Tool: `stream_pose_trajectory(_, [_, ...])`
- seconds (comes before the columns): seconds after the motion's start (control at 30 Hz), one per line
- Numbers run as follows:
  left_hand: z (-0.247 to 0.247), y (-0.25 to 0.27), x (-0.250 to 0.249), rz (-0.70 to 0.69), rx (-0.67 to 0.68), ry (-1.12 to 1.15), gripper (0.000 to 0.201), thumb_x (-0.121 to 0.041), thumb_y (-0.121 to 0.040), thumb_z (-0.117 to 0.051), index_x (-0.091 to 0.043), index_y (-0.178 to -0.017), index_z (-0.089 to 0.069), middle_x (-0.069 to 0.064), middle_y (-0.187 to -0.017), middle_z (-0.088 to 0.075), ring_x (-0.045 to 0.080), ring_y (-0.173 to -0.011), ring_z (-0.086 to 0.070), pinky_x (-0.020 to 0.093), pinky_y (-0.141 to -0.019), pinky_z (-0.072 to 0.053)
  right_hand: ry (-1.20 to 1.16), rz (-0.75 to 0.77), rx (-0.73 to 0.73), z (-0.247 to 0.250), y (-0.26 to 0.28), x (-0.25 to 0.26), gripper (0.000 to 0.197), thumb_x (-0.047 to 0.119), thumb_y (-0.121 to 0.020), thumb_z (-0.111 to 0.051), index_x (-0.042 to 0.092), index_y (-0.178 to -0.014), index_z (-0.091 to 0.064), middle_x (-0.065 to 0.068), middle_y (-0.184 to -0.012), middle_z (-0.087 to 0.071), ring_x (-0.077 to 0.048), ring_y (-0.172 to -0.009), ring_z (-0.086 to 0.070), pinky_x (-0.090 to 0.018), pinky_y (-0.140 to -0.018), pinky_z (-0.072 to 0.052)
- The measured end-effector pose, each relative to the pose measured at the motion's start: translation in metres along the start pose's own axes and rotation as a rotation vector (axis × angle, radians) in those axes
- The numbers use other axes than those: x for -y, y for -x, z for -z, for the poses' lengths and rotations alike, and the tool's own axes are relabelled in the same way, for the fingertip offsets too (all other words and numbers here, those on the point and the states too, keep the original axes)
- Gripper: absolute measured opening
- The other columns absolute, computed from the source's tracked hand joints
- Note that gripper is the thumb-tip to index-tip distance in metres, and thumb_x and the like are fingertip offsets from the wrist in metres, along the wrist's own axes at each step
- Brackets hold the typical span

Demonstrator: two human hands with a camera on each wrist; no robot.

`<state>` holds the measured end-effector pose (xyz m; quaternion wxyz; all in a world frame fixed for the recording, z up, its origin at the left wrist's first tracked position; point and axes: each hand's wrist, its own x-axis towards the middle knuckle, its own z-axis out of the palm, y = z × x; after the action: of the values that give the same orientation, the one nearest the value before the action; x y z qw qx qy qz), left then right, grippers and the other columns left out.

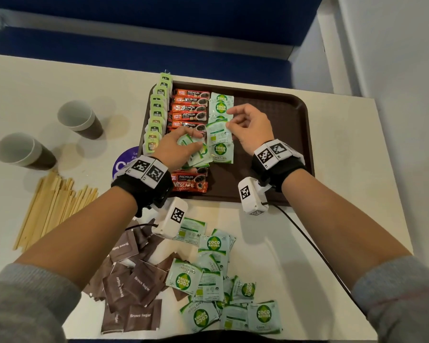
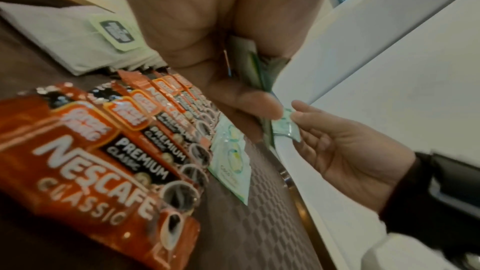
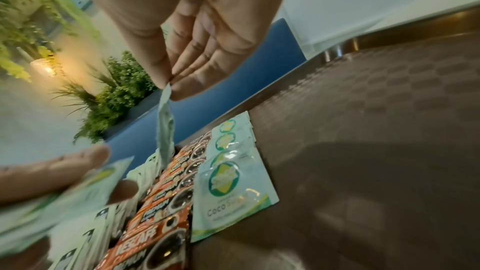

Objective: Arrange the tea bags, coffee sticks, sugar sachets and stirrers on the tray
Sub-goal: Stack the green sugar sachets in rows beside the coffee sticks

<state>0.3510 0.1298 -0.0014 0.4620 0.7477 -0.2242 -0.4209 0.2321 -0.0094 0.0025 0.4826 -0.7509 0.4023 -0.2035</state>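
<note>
A brown tray (image 1: 278,115) holds a column of green tea bags (image 1: 156,120), a column of orange coffee sticks (image 1: 190,108) and a column of green-white Coco sugar sachets (image 1: 221,105). My left hand (image 1: 177,148) grips a small stack of these sachets (image 1: 196,154) over the tray. My right hand (image 1: 245,125) pinches one sachet (image 1: 218,133) by its corner between thumb and forefinger, hanging above the sachet column (image 3: 228,182). In the left wrist view the pinched sachet (image 2: 285,126) sits between both hands.
On the white table, near me, lie loose Coco sachets (image 1: 223,293) and brown sugar sachets (image 1: 131,283). Wooden stirrers (image 1: 52,206) lie at the left, with two paper cups (image 1: 79,118) (image 1: 22,151) behind them. The tray's right half (image 1: 282,149) is bare.
</note>
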Motion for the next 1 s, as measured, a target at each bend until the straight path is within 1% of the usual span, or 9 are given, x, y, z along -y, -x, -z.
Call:
stream_pose_trajectory(0.07, [-0.004, 0.000, -0.003, -0.087, 0.000, -0.150, 0.018, -0.023, -0.087, -0.067, -0.028, -0.104, -0.063, 0.003, -0.116, -0.063, 0.016, -0.088, -0.066, 0.024, -0.064, -0.057, 0.017, 0.014, 0.016, -0.005, 0.003, 0.006, 0.020, 0.006, -0.081, -0.065, 0.021, -0.094, -0.061, 0.009, -0.068, -0.058, -0.003, -0.059, -0.055, -0.020, -0.065, -0.054])
stream_pose_trajectory(0.17, [-0.010, 0.000, -0.006, -0.205, -0.009, -0.431, 0.040, -0.029, -0.085, -0.069, -0.030, -0.124, -0.059, -0.002, -0.132, -0.056, 0.015, -0.119, -0.052, 0.018, -0.089, -0.035, 0.025, 0.026, 0.095, -0.014, 0.009, 0.014, 0.023, 0.003, -0.079, -0.064, 0.020, -0.094, -0.060, 0.003, -0.069, -0.060, -0.008, -0.060, -0.060, -0.026, -0.062, -0.059])
stream_pose_trajectory(0.3, [-0.008, 0.001, -0.008, -0.214, 0.088, -0.496, 0.052, -0.036, -0.082, -0.070, -0.027, -0.131, -0.055, 0.001, -0.136, -0.055, 0.017, -0.126, -0.047, 0.020, -0.093, -0.031, 0.038, -0.003, 0.099, -0.013, 0.007, 0.019, 0.025, 0.000, -0.078, -0.064, 0.021, -0.093, -0.060, 0.002, -0.070, -0.062, -0.009, -0.058, -0.063, -0.019, -0.058, -0.056])
stream_pose_trajectory(0.5, [-0.016, 0.001, -0.005, -0.230, 0.010, -0.557, 0.043, -0.036, -0.091, -0.059, -0.020, -0.131, -0.056, 0.008, -0.124, -0.063, 0.021, -0.115, -0.056, 0.024, -0.087, -0.039, -0.020, -0.012, 0.167, -0.018, 0.008, 0.026, 0.025, -0.002, -0.078, -0.064, 0.018, -0.093, -0.062, 0.001, -0.067, -0.063, -0.016, -0.062, -0.068, -0.025, -0.065, -0.058])
stream_pose_trajectory(0.57, [-0.015, -0.001, -0.001, -0.191, -0.005, -0.531, 0.040, -0.036, -0.093, -0.055, -0.019, -0.129, -0.058, 0.009, -0.115, -0.067, 0.021, -0.101, -0.061, 0.024, -0.079, -0.043, -0.021, 0.004, 0.182, -0.015, 0.005, 0.026, 0.023, 0.001, -0.080, -0.064, 0.020, -0.094, -0.062, 0.003, -0.068, -0.064, -0.015, -0.064, -0.067, -0.025, -0.069, -0.058])
stream_pose_trajectory(0.63, [-0.012, -0.003, 0.002, -0.133, 0.005, -0.443, 0.035, -0.036, -0.094, -0.055, -0.018, -0.124, -0.061, 0.007, -0.100, -0.070, 0.018, -0.082, -0.064, 0.025, -0.068, -0.049, -0.021, 0.014, 0.124, -0.010, 0.002, 0.022, 0.018, 0.010, -0.083, -0.066, 0.020, -0.099, -0.062, 0.006, -0.073, -0.061, -0.011, -0.068, -0.063, -0.018, -0.069, -0.055])
stream_pose_trajectory(0.73, [-0.006, -0.004, 0.005, -0.067, 0.020, -0.286, 0.035, -0.036, -0.091, -0.060, -0.018, -0.120, -0.063, 0.009, -0.097, -0.071, 0.025, -0.081, -0.068, 0.042, -0.073, -0.057, 0.063, -0.019, 0.037, -0.001, -0.003, 0.007, 0.027, 0.027, -0.086, -0.066, 0.018, -0.111, -0.062, 0.005, -0.092, -0.060, -0.005, -0.080, -0.055, -0.003, -0.066, -0.045])
stream_pose_trajectory(0.83, [-0.004, -0.004, 0.004, -0.035, 0.030, -0.239, 0.035, -0.037, -0.089, -0.062, -0.018, -0.119, -0.064, 0.010, -0.100, -0.071, 0.027, -0.090, -0.069, 0.047, -0.083, -0.055, 0.117, -0.063, 0.201, -0.001, -0.002, -0.006, 0.031, 0.030, -0.084, -0.068, 0.018, -0.113, -0.064, 0.001, -0.099, -0.061, -0.010, -0.089, -0.056, -0.022, -0.080, -0.050])
stream_pose_trajectory(1.0, [-0.004, -0.001, -0.001, -0.045, 0.077, -0.187, 0.029, -0.031, -0.092, -0.059, -0.017, -0.117, -0.062, 0.001, -0.090, -0.069, 0.016, -0.077, -0.069, 0.038, -0.072, -0.059, 0.035, -0.109, 0.250, -0.005, -0.001, -0.005, 0.018, 0.013, -0.080, -0.073, 0.018, -0.095, -0.064, -0.009, -0.091, -0.059, -0.021, -0.079, -0.061, -0.030, -0.068, -0.055])
